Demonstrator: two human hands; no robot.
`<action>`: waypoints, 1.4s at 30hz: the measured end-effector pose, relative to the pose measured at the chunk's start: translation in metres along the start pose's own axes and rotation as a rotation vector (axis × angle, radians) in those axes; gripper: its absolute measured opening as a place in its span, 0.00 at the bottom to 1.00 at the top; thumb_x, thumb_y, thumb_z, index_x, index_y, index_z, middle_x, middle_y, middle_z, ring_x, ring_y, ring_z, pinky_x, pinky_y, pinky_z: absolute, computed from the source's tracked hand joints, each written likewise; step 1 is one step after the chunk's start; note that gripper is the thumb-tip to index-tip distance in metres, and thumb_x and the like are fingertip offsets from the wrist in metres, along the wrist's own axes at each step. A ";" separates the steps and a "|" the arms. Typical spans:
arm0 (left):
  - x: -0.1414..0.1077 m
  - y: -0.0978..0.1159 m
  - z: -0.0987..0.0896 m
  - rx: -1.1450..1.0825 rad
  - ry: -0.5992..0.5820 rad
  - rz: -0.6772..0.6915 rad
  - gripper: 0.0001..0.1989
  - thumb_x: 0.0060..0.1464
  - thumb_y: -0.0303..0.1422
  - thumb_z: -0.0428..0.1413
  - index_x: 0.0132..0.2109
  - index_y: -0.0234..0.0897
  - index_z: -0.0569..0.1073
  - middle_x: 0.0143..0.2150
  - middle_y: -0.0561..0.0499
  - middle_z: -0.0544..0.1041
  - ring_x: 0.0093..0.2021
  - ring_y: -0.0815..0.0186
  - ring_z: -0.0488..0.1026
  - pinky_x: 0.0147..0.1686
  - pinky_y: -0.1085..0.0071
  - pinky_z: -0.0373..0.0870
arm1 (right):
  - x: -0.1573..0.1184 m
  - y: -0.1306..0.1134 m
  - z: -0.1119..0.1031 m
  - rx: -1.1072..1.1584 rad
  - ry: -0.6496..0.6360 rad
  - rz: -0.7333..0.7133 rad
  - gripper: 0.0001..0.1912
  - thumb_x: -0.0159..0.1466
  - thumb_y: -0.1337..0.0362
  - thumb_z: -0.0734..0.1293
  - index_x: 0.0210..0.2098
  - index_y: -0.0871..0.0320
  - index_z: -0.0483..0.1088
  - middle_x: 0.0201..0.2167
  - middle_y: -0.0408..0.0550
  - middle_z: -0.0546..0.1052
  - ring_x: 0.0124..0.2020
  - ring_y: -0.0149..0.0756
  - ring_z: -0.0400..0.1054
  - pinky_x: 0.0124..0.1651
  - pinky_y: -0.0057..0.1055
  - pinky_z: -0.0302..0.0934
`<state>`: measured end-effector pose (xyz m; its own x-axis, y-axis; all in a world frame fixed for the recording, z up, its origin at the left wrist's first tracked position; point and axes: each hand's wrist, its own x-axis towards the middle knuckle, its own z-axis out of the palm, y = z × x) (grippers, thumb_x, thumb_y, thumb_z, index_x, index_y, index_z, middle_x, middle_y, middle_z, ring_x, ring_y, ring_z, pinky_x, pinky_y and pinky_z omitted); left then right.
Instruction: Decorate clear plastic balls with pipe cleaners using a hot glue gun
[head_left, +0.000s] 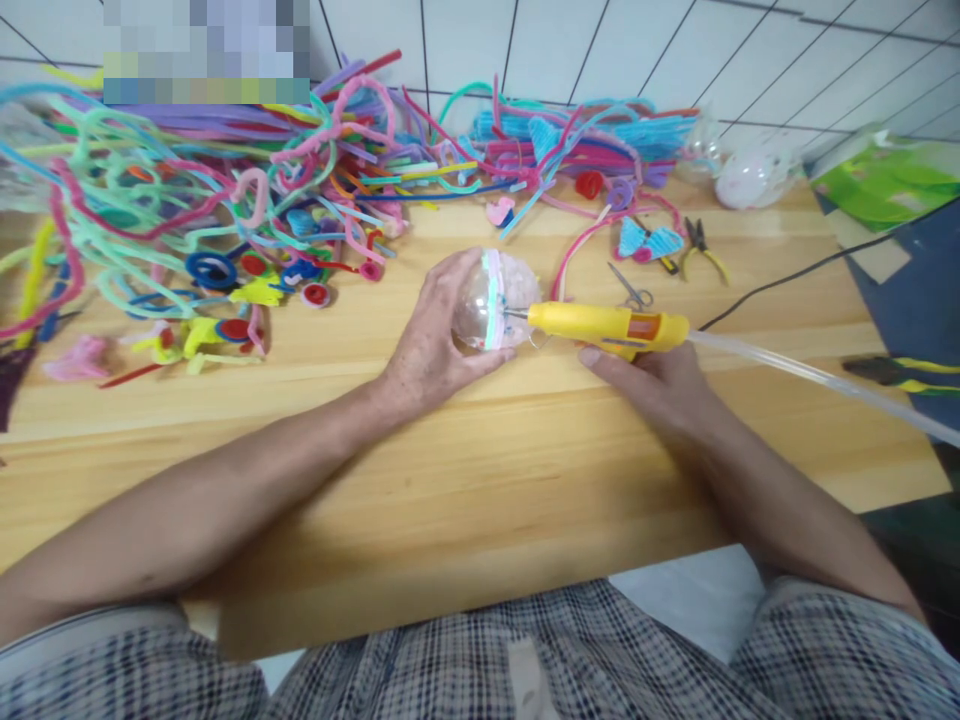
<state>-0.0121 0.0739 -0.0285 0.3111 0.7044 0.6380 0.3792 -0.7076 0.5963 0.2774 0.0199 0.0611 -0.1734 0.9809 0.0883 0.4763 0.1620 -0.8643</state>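
My left hand [431, 335] is wrapped round the left side of a clear plastic ball [474, 305], which has a shiny pale band across its middle. In my right hand [660, 375] is a yellow hot glue gun [581, 320], with a long clear glue stick [795, 370] coming out of its back end. The gun's metal nozzle points left and meets the ball near the band; whether it touches cannot be made out. Small scissors [634, 290] lie just behind the gun. What is inside the ball is hard to tell.
Heaps of coloured pipe cleaners [172, 200] line the back of the wooden table [420, 500]. Yellow-handled pliers [703, 255] and a blue bow [649, 240] lie behind my right hand. More clear balls [750, 175] stand at back right. A black cable [795, 275] crosses the right side.
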 end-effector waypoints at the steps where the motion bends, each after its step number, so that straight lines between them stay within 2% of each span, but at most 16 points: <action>1: 0.000 0.000 0.000 0.006 -0.006 0.000 0.55 0.61 0.61 0.72 0.82 0.50 0.53 0.79 0.36 0.69 0.80 0.39 0.68 0.81 0.38 0.66 | 0.000 0.000 0.001 0.000 0.008 0.007 0.15 0.68 0.47 0.79 0.48 0.48 0.86 0.45 0.46 0.89 0.47 0.50 0.84 0.53 0.49 0.82; 6: 0.001 0.000 -0.001 0.034 -0.023 -0.018 0.57 0.60 0.62 0.72 0.82 0.50 0.54 0.78 0.36 0.69 0.81 0.38 0.67 0.81 0.38 0.67 | 0.000 -0.002 0.002 0.034 -0.001 0.038 0.14 0.67 0.47 0.81 0.46 0.47 0.86 0.45 0.47 0.90 0.48 0.50 0.85 0.51 0.46 0.83; 12: 0.001 -0.001 -0.002 0.005 -0.016 0.000 0.55 0.62 0.63 0.70 0.82 0.51 0.53 0.79 0.36 0.69 0.80 0.40 0.68 0.81 0.39 0.68 | 0.000 -0.001 -0.001 0.078 0.027 0.032 0.10 0.67 0.52 0.80 0.43 0.48 0.86 0.40 0.43 0.90 0.42 0.44 0.85 0.47 0.40 0.83; 16: 0.000 0.000 -0.001 -0.017 -0.015 -0.004 0.55 0.61 0.62 0.71 0.82 0.51 0.54 0.79 0.36 0.69 0.80 0.38 0.68 0.81 0.37 0.68 | 0.000 0.001 -0.001 0.055 0.005 0.020 0.08 0.67 0.54 0.80 0.44 0.46 0.86 0.42 0.44 0.90 0.43 0.46 0.85 0.47 0.42 0.83; 20: 0.000 0.001 0.000 0.003 -0.027 -0.050 0.56 0.59 0.62 0.73 0.81 0.51 0.54 0.79 0.36 0.69 0.81 0.38 0.67 0.81 0.37 0.66 | 0.002 0.000 0.000 0.047 0.002 0.020 0.11 0.65 0.51 0.82 0.44 0.45 0.85 0.44 0.46 0.90 0.45 0.50 0.86 0.49 0.46 0.84; 25: 0.000 0.001 -0.001 0.027 -0.032 -0.078 0.57 0.57 0.63 0.73 0.81 0.49 0.56 0.79 0.35 0.69 0.82 0.38 0.66 0.82 0.36 0.66 | 0.002 0.002 -0.002 0.029 0.014 0.009 0.12 0.66 0.48 0.81 0.43 0.46 0.85 0.40 0.45 0.89 0.42 0.48 0.85 0.47 0.45 0.84; 33: 0.000 0.002 -0.002 0.012 -0.028 -0.048 0.56 0.60 0.62 0.72 0.81 0.50 0.55 0.79 0.36 0.69 0.81 0.38 0.66 0.82 0.37 0.66 | 0.002 0.003 -0.001 0.021 -0.019 -0.009 0.11 0.68 0.48 0.78 0.44 0.46 0.86 0.43 0.44 0.90 0.45 0.48 0.85 0.52 0.47 0.83; 38: 0.000 0.002 -0.001 0.035 -0.039 -0.062 0.58 0.57 0.63 0.73 0.81 0.50 0.55 0.79 0.36 0.69 0.81 0.36 0.66 0.81 0.36 0.66 | 0.003 0.004 -0.002 0.028 0.020 -0.007 0.12 0.67 0.49 0.79 0.44 0.48 0.87 0.41 0.45 0.90 0.43 0.48 0.85 0.48 0.44 0.83; 42: 0.000 0.003 -0.002 0.046 -0.025 -0.052 0.56 0.59 0.65 0.71 0.81 0.50 0.55 0.79 0.36 0.70 0.81 0.38 0.67 0.81 0.36 0.67 | 0.001 0.006 -0.003 -0.003 0.026 -0.005 0.11 0.67 0.49 0.80 0.43 0.48 0.86 0.39 0.45 0.89 0.40 0.47 0.85 0.44 0.43 0.83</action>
<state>-0.0122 0.0720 -0.0257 0.3114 0.7419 0.5938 0.4349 -0.6669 0.6051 0.2831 0.0222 0.0575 -0.1535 0.9825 0.1059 0.4781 0.1676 -0.8622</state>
